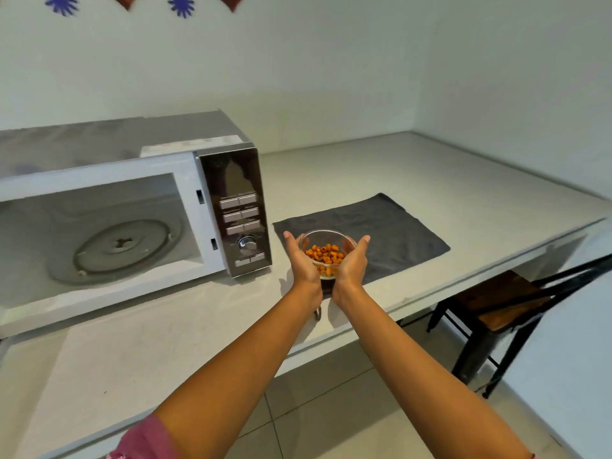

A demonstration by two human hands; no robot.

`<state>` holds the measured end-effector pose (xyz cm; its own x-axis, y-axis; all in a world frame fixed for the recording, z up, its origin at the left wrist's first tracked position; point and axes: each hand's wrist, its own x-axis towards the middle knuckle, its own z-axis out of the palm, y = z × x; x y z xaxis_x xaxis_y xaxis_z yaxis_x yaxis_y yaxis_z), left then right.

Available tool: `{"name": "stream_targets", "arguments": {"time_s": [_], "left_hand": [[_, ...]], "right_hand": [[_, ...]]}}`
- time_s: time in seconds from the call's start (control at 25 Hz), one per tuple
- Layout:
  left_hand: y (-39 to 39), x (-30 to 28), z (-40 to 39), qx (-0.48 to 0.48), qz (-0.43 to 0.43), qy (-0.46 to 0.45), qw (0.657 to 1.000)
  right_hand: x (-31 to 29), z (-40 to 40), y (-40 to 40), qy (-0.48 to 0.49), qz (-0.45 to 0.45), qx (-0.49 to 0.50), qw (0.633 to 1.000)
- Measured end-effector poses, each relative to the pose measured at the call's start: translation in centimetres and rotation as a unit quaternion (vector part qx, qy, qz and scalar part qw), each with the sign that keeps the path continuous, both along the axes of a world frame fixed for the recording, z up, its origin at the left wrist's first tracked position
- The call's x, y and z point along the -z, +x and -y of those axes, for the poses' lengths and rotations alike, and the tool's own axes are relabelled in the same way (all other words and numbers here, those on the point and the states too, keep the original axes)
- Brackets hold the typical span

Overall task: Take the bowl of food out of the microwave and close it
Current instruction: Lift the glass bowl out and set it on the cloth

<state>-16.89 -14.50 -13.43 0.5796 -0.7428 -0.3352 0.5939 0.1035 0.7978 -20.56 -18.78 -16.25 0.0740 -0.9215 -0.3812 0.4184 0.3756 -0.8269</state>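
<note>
Fingers (291, 241) of both hands curl round a clear glass bowl (328, 238), palms cupping its sides: left hand (303, 260) on the left wall, right hand (354, 260) on the right. Bowl is round, holds small orange-brown ring-shaped food (326, 255). It sits over the near-left part of a dark grey cloth mat (390, 226), rectangular, slightly wrinkled; can't tell whether it's resting on it or just above. Mat lies flat on the pale, smooth desk (430, 167). Pink sleeve (145, 438) at bottom edge. Wooden-seat, black metal-frame stool (496, 303) under the desk's right edge. Left of the bowl: white microwave (132, 200), door open, cavity showing a round glass turntable (124, 245); glossy dark control panel (236, 210) with buttons and a metal knob.
</note>
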Motion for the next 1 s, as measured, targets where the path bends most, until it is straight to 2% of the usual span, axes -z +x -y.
{"name": "stream_targets", "arguments": {"time_s": [0.4,0.72,1.0], "left_hand": [[-0.9,1.8,8.6,0.095,0.026,-0.013,0.995],[0.9,2.6,14.4,0.127,0.028,-0.035,0.991],[1.4,3.3,15.7,0.140,0.054,-0.019,0.989]], "right_hand": [[1.2,8.1,-1.9,-0.036,-0.029,0.090,0.995],[1.1,12.6,-1.9,-0.092,-0.013,0.074,0.993],[1.7,13.7,-1.8,-0.117,-0.004,0.055,0.992]]}}
